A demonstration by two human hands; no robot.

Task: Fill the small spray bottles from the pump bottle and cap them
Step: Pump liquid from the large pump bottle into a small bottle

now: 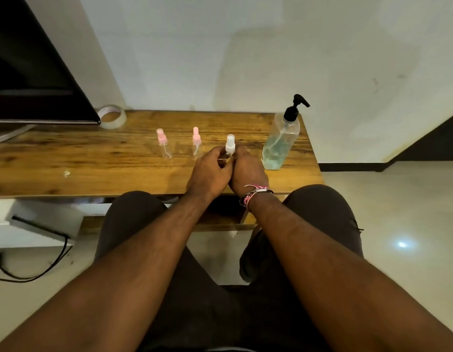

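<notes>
Three small clear spray bottles stand in a row on the wooden table. The left one and the middle one have pink caps and stand free. The right one has a white cap, and both hands wrap its body, hiding most of it. My left hand grips it from the left, my right hand from the right, with a bracelet at the wrist. The large clear pump bottle with a black pump and bluish liquid stands upright just right of my right hand.
A tape roll lies at the table's back left beside a dark monitor. The table's right edge is close to the pump bottle. A wall rises directly behind. My knees sit under the front edge; cables lie on the floor at left.
</notes>
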